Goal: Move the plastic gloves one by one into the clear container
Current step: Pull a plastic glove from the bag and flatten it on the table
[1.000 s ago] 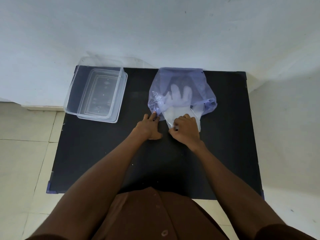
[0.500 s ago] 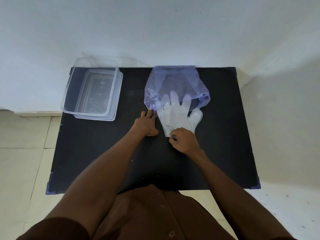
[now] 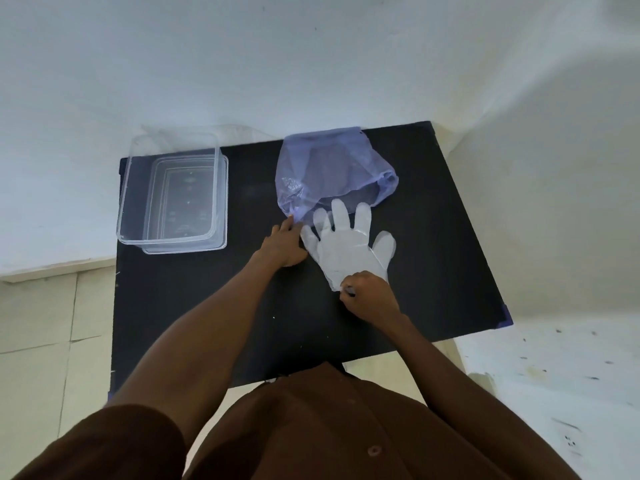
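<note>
My right hand (image 3: 369, 295) is pinching the cuff of the plastic glove (image 3: 346, 247), lying flat just outside the purple bag (image 3: 329, 171); my left hand (image 3: 285, 244) is pressing the bag's mouth. I am judging a low, steady pull best. Left of the bag, the clear container (image 3: 173, 188) is holding nothing.

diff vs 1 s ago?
Right hand, still pinching the cuff, has pulled the glove out of the bag toward the person; it now lies almost clear on the table. Left hand still pins the bag's mouth. Container unchanged, empty.
</note>
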